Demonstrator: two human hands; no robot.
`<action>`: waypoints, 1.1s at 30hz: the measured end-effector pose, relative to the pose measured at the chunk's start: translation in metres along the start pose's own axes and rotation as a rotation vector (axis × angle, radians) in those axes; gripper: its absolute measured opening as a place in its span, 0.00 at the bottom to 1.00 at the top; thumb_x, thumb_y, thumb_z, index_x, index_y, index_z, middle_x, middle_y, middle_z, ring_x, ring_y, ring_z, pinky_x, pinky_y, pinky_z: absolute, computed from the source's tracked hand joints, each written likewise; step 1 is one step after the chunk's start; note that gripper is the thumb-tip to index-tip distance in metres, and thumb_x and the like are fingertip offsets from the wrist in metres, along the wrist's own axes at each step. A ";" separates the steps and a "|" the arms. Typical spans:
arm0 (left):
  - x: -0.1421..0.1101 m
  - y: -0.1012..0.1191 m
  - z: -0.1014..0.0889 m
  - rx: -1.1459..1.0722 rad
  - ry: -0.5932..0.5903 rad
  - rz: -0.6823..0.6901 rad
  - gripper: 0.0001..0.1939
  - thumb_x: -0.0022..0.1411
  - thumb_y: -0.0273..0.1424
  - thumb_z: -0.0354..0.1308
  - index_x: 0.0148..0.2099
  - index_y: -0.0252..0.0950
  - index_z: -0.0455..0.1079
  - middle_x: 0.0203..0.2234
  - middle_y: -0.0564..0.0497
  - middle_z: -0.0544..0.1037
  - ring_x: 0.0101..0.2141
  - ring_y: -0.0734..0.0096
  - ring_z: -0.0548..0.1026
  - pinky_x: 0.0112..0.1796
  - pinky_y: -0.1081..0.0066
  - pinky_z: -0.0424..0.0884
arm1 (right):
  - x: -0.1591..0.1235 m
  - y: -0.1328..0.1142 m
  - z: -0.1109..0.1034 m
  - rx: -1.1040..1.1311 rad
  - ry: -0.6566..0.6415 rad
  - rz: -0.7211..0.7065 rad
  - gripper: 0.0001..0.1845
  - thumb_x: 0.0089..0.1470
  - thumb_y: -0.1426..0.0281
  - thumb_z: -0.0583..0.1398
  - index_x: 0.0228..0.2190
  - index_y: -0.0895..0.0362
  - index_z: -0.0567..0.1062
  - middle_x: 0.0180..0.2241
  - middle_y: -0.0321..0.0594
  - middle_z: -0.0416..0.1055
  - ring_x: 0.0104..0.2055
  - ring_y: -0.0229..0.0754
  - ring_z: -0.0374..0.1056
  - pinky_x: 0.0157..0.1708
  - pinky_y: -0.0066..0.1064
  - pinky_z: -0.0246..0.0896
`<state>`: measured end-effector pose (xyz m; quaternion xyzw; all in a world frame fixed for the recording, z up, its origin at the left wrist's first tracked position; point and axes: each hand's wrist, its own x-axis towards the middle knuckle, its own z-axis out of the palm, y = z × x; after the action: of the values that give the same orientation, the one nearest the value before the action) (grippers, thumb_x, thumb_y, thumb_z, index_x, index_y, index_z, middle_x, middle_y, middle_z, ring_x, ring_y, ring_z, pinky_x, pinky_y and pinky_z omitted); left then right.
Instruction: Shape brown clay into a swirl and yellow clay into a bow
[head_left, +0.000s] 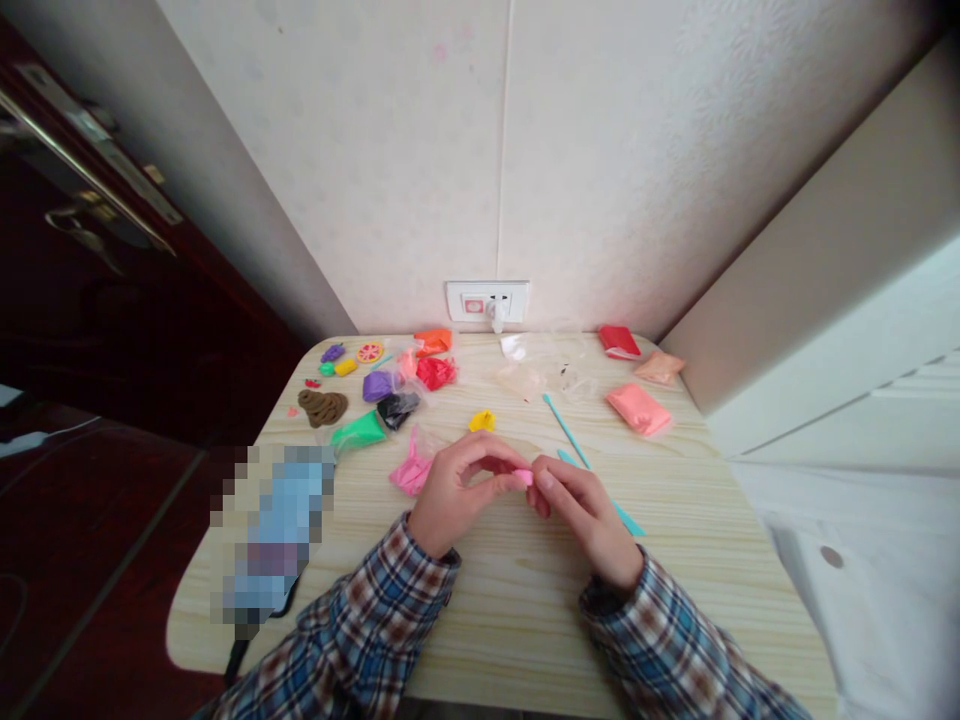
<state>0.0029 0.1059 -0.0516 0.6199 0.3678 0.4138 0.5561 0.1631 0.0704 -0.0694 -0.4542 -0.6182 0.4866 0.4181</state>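
Between my two hands, above the middle of the table [510, 620], is a small lump of pink modelling clay [525, 478]. My left hand [466, 485] pinches it between thumb and fingers. The fingertips of my right hand [581, 505] are closed against the clay's right side. Just left of my left hand lies an opened bag of pink clay [412, 468]. A piece of yellow clay [481, 421] sits beyond my fingers. Two turquoise modelling tools, a thin stick [566, 430] and a wider one [628, 520] partly under my right hand, lie on the wood.
At the back left are green [360, 430], purple [379, 385], red [436, 373] and orange clay packets [433, 342], beside a brown coiled clay piece [322, 407]. Sealed packets [639, 408] lie back right. A blurred-out phone-like device [277, 530] with a cable rests at left.
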 end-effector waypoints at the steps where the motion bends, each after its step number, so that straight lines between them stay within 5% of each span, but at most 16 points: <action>1: -0.001 0.000 0.000 0.042 -0.002 0.035 0.07 0.53 0.33 0.64 0.32 0.34 0.74 0.29 0.50 0.76 0.32 0.71 0.72 0.35 0.71 0.69 | 0.000 0.000 0.000 0.035 -0.011 0.010 0.25 0.59 0.51 0.49 0.20 0.55 0.66 0.19 0.33 0.60 0.23 0.35 0.57 0.24 0.28 0.53; 6: -0.004 0.001 0.000 0.170 -0.014 0.091 0.08 0.55 0.35 0.62 0.33 0.35 0.74 0.29 0.49 0.75 0.30 0.71 0.70 0.34 0.72 0.68 | 0.002 0.000 0.000 0.146 -0.045 0.062 0.24 0.57 0.52 0.53 0.19 0.55 0.66 0.17 0.32 0.57 0.22 0.35 0.54 0.22 0.28 0.50; 11: -0.003 0.001 0.001 0.125 -0.029 -0.072 0.17 0.48 0.39 0.67 0.33 0.34 0.67 0.26 0.53 0.71 0.28 0.74 0.68 0.32 0.73 0.67 | 0.002 0.001 0.000 0.179 -0.027 0.093 0.23 0.56 0.54 0.55 0.18 0.56 0.65 0.17 0.31 0.57 0.22 0.34 0.53 0.22 0.27 0.49; 17: -0.003 0.000 0.000 0.082 -0.259 -0.236 0.21 0.49 0.46 0.63 0.28 0.34 0.63 0.22 0.56 0.66 0.25 0.77 0.63 0.27 0.75 0.60 | 0.000 0.005 -0.001 0.249 -0.012 0.096 0.20 0.55 0.57 0.57 0.19 0.56 0.67 0.17 0.31 0.58 0.22 0.34 0.53 0.23 0.27 0.48; 24: -0.004 0.003 0.000 -0.083 -0.367 -0.330 0.22 0.51 0.50 0.60 0.29 0.34 0.62 0.23 0.54 0.68 0.24 0.77 0.62 0.26 0.75 0.58 | -0.002 0.011 0.000 0.303 -0.059 0.090 0.20 0.55 0.57 0.58 0.18 0.57 0.68 0.16 0.31 0.58 0.19 0.33 0.53 0.21 0.27 0.47; 33: -0.002 0.007 -0.001 -0.084 -0.359 -0.305 0.22 0.56 0.50 0.56 0.27 0.34 0.65 0.21 0.53 0.70 0.22 0.78 0.64 0.25 0.75 0.61 | -0.003 0.007 -0.001 0.293 -0.101 0.009 0.22 0.57 0.54 0.54 0.21 0.56 0.70 0.19 0.35 0.64 0.21 0.36 0.58 0.23 0.29 0.55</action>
<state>0.0005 0.1035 -0.0451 0.5970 0.3348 0.2230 0.6941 0.1654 0.0689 -0.0768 -0.3660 -0.5589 0.5957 0.4458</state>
